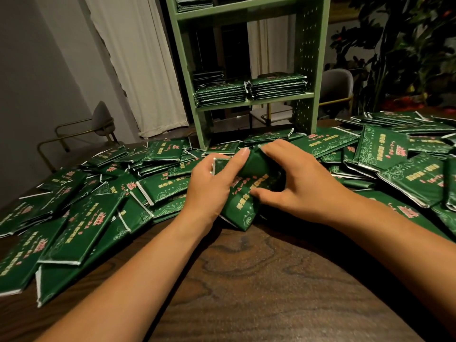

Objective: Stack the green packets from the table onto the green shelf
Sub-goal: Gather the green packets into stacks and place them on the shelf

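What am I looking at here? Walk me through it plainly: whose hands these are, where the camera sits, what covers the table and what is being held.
There is no machine. A person wears one wide-angle camera on the head, looking forward and down, so both bare arms reach in from the bottom edge. The left hand and the right hand together hold a small bundle of green packets, fingers curled round it, just above the heap. Many more loose packets lie scattered across the dark wooden table. Behind them stands the green shelf, where stacked packets already sit in neat piles on one level. A grey chair stands at the left.
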A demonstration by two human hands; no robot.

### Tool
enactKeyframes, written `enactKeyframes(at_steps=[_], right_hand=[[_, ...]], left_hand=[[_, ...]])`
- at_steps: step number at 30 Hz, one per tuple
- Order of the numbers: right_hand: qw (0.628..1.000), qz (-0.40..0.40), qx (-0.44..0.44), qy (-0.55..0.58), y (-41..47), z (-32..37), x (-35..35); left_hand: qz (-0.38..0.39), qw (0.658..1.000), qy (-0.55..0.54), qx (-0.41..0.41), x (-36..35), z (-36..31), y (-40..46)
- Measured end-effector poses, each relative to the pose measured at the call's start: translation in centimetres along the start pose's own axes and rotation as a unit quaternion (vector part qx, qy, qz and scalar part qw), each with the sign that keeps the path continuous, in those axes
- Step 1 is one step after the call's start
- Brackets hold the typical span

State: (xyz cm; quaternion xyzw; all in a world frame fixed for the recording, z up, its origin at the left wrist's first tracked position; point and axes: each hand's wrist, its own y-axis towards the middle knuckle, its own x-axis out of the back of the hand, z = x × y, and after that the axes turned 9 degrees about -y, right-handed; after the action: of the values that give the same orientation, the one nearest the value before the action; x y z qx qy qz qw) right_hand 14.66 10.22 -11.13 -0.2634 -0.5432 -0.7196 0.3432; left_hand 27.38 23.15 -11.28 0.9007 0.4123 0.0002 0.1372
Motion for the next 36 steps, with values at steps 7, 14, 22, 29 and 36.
enactKeyframes(at_steps=[7,14,22,29,36], right_hand=[[1.000,-0.004,-0.021,-0.019,0.1,0.2,0.6],[0.999,0.023,-0.042,0.006,0.0,0.5,0.9],[0.997,0.038,-0.047,-0.041,-0.2,1.0,-0.2],[0.991,0.118,-0.061,-0.010,-0.3,0.5,0.2],[0.994,0.109,-0.031,0.000,-0.5,1.0,0.2]], left_hand=[[-0.005,1.000,0.027,-0.014,0.1,0.3,0.2],[-0.032,0.995,0.041,-0.088,0.0,0.5,0.1],[-0.081,0.994,0.047,-0.060,0.2,0.5,0.2],[-0.074,0.992,0.050,-0.090,-0.1,1.1,0.3],[-0.037,0.994,0.048,-0.087,0.2,1.3,0.5]])
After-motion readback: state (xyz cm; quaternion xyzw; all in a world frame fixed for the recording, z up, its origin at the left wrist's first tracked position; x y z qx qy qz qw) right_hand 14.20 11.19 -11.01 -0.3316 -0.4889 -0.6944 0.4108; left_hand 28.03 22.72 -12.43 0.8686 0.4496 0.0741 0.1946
